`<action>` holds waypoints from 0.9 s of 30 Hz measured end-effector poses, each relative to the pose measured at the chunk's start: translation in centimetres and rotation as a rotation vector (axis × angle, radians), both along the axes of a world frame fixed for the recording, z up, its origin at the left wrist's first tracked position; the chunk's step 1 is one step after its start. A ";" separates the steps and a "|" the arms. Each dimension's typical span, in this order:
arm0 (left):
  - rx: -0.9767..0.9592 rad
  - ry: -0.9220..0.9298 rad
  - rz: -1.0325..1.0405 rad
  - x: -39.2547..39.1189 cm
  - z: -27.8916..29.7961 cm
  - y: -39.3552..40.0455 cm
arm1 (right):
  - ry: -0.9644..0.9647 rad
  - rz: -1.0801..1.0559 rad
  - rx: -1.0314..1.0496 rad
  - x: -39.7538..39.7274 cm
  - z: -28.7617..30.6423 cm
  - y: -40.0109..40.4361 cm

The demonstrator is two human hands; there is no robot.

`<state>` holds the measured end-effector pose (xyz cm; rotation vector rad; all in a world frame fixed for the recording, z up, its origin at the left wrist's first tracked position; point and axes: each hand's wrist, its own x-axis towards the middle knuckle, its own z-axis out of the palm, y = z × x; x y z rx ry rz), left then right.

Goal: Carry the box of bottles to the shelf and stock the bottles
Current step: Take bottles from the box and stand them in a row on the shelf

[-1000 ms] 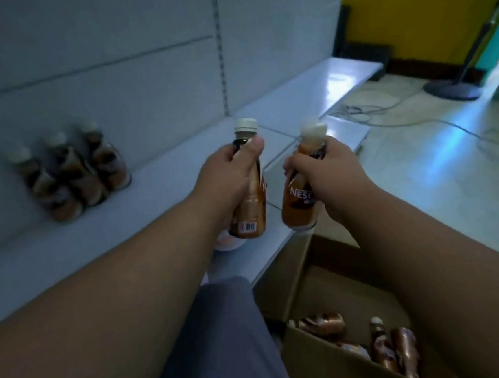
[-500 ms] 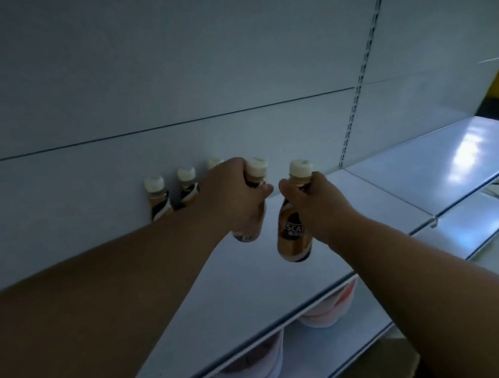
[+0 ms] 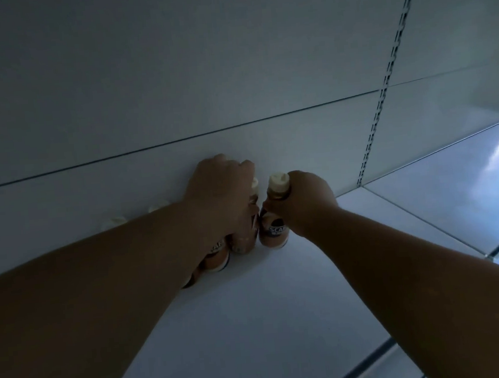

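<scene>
Two brown coffee bottles with cream caps stand upright at the back of the white shelf (image 3: 282, 306), against the rear panel. My left hand (image 3: 221, 191) grips the left bottle (image 3: 242, 243) around its upper part, hiding most of it. My right hand (image 3: 306, 202) holds the right bottle (image 3: 274, 232) by the neck, just under its cap. Both bottles' bases appear to rest on the shelf, close together. More bottles (image 3: 215, 258) of the same kind stand to the left, largely hidden behind my left forearm; two of their caps (image 3: 158, 208) peek above it. The box is out of view.
The grey back panel (image 3: 231, 69) rises right behind the bottles. A slotted upright rail (image 3: 384, 86) divides it from the neighbouring shelf bay (image 3: 468, 187) on the right. The shelf's front edge (image 3: 377, 355) runs across the lower right.
Both hands have reached further in and lowered their bottles onto the shelf beside the standing row. The view has closed in on the shelf; the lower shelf and box are out of frame.
</scene>
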<state>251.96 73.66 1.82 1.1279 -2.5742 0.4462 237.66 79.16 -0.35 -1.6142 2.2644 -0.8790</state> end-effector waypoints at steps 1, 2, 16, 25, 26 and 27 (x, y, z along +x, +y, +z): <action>-0.010 -0.025 0.021 -0.1 0.0 -0.1 | 0.002 0.008 0.008 0.1 -0.2 -0.6; -0.015 -0.044 0.040 -0.1 0.1 -0.2 | 0.005 0.017 0.016 0.2 -0.3 -1.2; -0.015 -0.060 0.200 -0.8 -1.1 1.6 | 0.004 0.054 0.041 -0.2 0.9 -1.7; -0.045 0.165 -0.091 -0.5 2.1 10.8 | 0.284 0.000 -0.021 -0.8 8.0 11.8; -0.025 0.184 -0.118 -0.9 2.3 12.5 | 0.306 -0.022 -0.031 -0.8 8.6 13.7; 0.001 0.201 -0.147 -1.4 2.3 14.2 | 0.323 -0.046 -0.044 -0.9 9.0 15.7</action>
